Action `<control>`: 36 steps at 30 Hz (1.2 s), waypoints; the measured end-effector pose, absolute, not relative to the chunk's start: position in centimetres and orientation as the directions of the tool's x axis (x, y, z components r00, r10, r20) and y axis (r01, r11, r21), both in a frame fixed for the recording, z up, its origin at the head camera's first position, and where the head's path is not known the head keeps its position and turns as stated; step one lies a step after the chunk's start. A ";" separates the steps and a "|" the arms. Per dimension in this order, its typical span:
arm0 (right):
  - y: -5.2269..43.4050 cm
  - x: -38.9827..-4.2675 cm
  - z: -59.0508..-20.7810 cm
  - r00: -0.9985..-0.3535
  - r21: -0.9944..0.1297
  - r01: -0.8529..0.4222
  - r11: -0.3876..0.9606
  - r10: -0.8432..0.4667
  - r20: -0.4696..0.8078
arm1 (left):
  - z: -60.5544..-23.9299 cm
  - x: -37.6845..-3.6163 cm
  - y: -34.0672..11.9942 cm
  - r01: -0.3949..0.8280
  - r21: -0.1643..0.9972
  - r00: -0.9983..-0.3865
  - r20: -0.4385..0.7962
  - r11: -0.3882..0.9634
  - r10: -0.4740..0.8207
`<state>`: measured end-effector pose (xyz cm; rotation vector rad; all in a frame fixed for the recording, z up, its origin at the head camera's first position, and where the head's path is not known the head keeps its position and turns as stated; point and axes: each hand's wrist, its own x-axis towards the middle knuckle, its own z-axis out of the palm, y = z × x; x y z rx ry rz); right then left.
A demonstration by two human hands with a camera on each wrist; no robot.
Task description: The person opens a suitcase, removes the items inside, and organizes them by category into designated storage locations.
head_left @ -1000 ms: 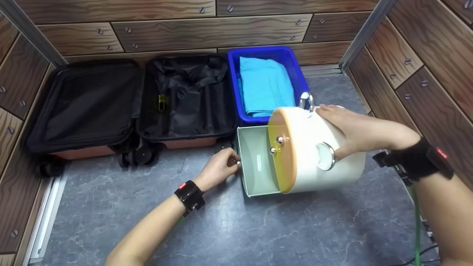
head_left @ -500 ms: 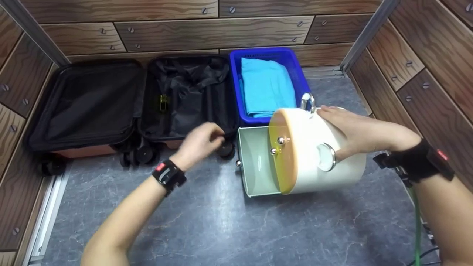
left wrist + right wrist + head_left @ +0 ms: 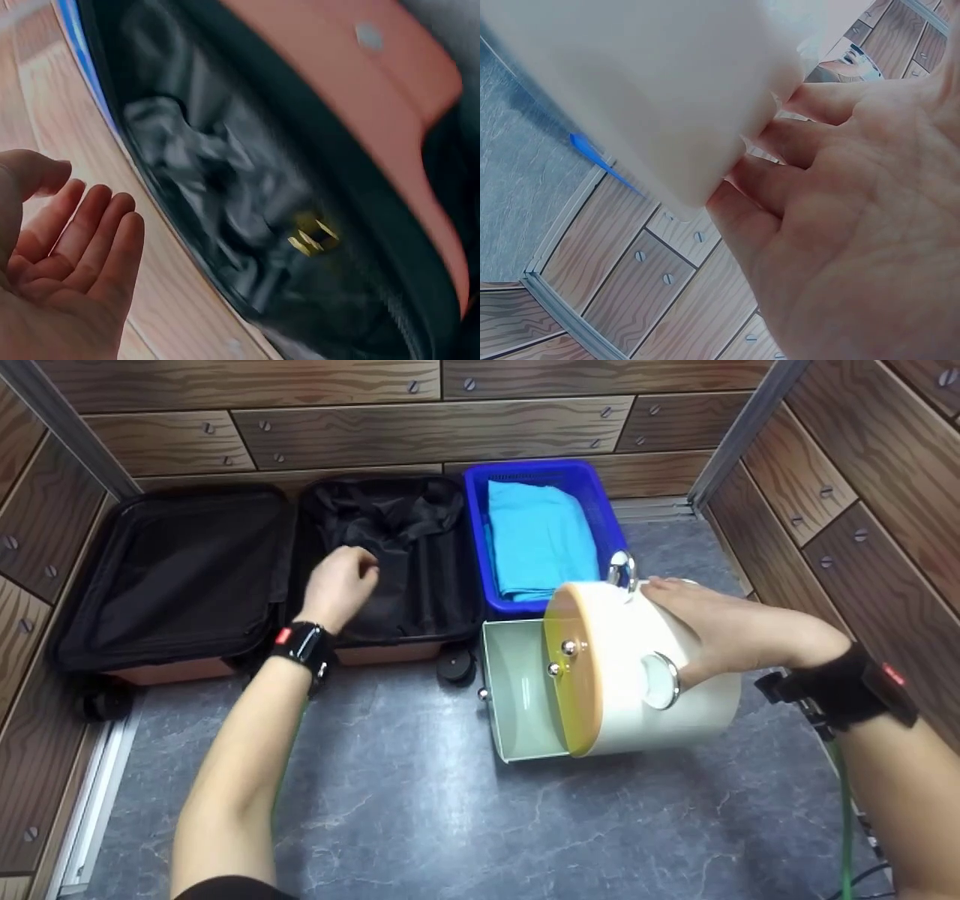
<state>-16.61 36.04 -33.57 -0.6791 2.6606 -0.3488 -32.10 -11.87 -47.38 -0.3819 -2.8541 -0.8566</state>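
My left hand point(image 3: 343, 579) hovers over the right half of an open black-lined suitcase point(image 3: 409, 562), fingers relaxed and holding nothing; in the left wrist view the left hand point(image 3: 71, 247) shows an empty palm beside the crumpled lining point(image 3: 225, 180). My right hand point(image 3: 709, 619) lies on top of a white rounded box point(image 3: 675, 712) tipped on its side, with a yellow lid point(image 3: 570, 667) and chrome knobs. Its pale drawer point(image 3: 517, 690) stands pulled out to the left. In the right wrist view the fingers point(image 3: 817, 101) rest along the white box point(image 3: 645, 82).
A blue basket point(image 3: 477, 540) holding a folded turquoise cloth point(image 3: 540, 536) stands behind the box. The suitcase's left half point(image 3: 180, 570) lies open by the left wall. Wood-pattern walls close three sides. A green cable point(image 3: 847, 825) trails at the right on the grey floor point(image 3: 450, 825).
My left hand let go of the drawer's knob and moved up and left, over the suitcase's right half. The right hand and the box stayed put.
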 end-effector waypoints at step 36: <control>35.6 -16.8 -33.6 -0.808 -0.315 -0.434 0.844 -0.520 -0.279 | -47.5 -32.9 -14.2 0.083 0.230 -0.831 -0.521 0.970 0.194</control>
